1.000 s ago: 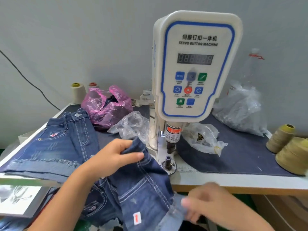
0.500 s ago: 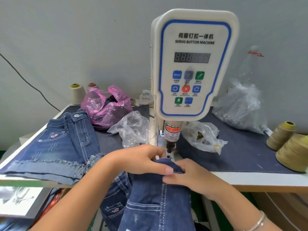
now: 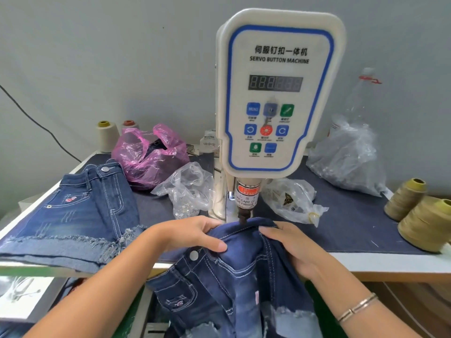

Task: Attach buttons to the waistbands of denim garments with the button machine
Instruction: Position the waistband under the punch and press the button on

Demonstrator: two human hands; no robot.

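The white servo button machine (image 3: pixel 278 93) stands at the table's middle, its dark punch (image 3: pixel 242 217) pointing down. Dark denim shorts (image 3: pixel 234 272) hang over the table's front edge, with the waistband lifted under the punch. My left hand (image 3: pixel 192 234) grips the waistband on the left, thumb across the cloth. My right hand (image 3: pixel 290 245) holds the waistband on the right, fingers on top. A silver button (image 3: pixel 194 255) shows on the shorts just below my left thumb. The lower die is hidden by the cloth.
Another pair of denim shorts (image 3: pixel 80 211) with a button lies flat at the left. A pink bag (image 3: pixel 148 159), clear bags (image 3: pixel 188 191) (image 3: pixel 292 201) (image 3: pixel 349 157) and thread cones (image 3: pixel 427 223) (image 3: pixel 107 135) sit around the machine. A cable runs down the wall at left.
Both hands have come together at the machine. The shorts' waistband has been raised from the table edge and spread under the punch, and the silver button now shows.
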